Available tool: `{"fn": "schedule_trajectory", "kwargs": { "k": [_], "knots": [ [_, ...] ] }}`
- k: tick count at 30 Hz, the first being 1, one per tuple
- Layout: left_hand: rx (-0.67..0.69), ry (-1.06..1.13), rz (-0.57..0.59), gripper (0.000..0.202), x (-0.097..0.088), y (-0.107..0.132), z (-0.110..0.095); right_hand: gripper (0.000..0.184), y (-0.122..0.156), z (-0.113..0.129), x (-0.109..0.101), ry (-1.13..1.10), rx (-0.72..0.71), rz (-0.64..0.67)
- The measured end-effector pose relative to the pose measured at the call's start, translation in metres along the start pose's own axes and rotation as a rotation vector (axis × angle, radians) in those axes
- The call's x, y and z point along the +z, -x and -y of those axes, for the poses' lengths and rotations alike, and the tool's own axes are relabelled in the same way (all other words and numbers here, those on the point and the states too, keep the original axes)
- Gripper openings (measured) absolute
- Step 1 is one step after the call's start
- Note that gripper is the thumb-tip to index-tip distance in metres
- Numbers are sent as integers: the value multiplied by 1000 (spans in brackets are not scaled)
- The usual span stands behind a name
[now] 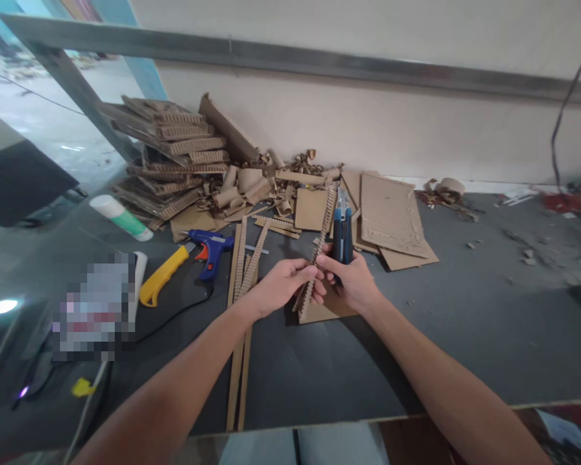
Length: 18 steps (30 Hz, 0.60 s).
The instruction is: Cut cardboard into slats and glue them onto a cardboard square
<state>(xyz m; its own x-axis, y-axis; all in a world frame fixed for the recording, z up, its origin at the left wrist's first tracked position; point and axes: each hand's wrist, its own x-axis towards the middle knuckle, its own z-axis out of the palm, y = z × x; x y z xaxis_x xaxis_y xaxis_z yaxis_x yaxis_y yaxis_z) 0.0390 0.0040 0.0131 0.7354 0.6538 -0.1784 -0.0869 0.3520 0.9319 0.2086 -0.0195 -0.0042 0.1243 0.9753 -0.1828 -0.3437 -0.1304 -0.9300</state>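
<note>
The left hand (290,284) pinches a thin, bumpy cardboard strip (325,216) near its low end, with the fingers closed on it. The right hand (356,281) has its fingers wrapped around a blue and black box cutter (343,239), and its thumb tip reaches over to the strip too. The strip is up in the hands, over a flat cardboard piece (332,310) on the worktop (465,310). Two hands on it probably keep the bendy strip steady. The cutter points up and away from the body, maybe so it stays out of the way but ready. I cannot tell if its blade is out. Long strips (237,368) lie just left, perhaps to be easy to grab, and they reach almost to the front edge. Beside them are a blue glue gun (213,252) and a yellow knife (164,278), so the left arm has less room. At the back, a tall stack (184,148) and curly scraps (252,187) crowd up by the wall (368,129). There is more room on the right, past the ridged board (390,213), where mostly little crumbs lie. Between the hands and the front edge there is room to pull back.
</note>
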Motion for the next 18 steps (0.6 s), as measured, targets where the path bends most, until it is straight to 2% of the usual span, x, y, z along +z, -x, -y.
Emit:
{"fn": "schedule_trajectory", "kwargs": {
  "k": [10, 18],
  "knots": [
    [14, 3, 2, 46, -3, -2, 8, 40, 1, 5, 3, -100, 6, -7],
    [26, 12, -69, 43, 0, -1, 6, 41, 1, -1, 3, -98, -33, -42]
  ]
}}
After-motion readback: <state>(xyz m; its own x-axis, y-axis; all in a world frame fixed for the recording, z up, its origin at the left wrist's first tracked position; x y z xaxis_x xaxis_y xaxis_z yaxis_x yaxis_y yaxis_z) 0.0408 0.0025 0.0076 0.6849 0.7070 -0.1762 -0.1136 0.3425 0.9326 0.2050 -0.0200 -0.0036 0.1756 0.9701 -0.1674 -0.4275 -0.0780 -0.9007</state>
